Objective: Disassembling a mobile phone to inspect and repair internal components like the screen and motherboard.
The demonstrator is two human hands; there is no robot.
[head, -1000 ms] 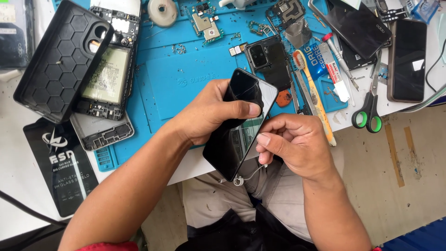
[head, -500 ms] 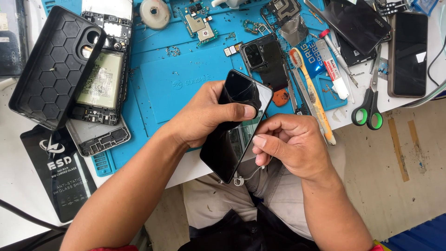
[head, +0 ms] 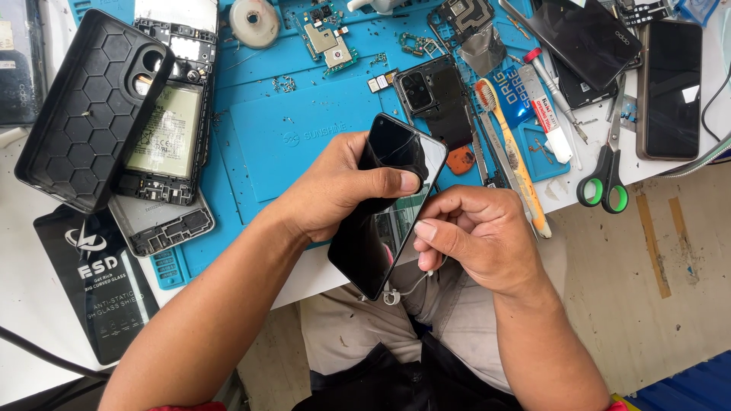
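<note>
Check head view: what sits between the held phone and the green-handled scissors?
The orange-bristled toothbrush lies between the black phone, held by the left hand, and the scissors; a metal tool sits beside it. Head view.

We see a white desk [head: 46,335] carrying a blue work mat [head: 297,129] just beyond our left grip [head: 335,190]. Green-handled scissors [head: 604,183] lie right of our right grip [head: 476,240]; a black packet [head: 99,293] lies far left of both.
</note>
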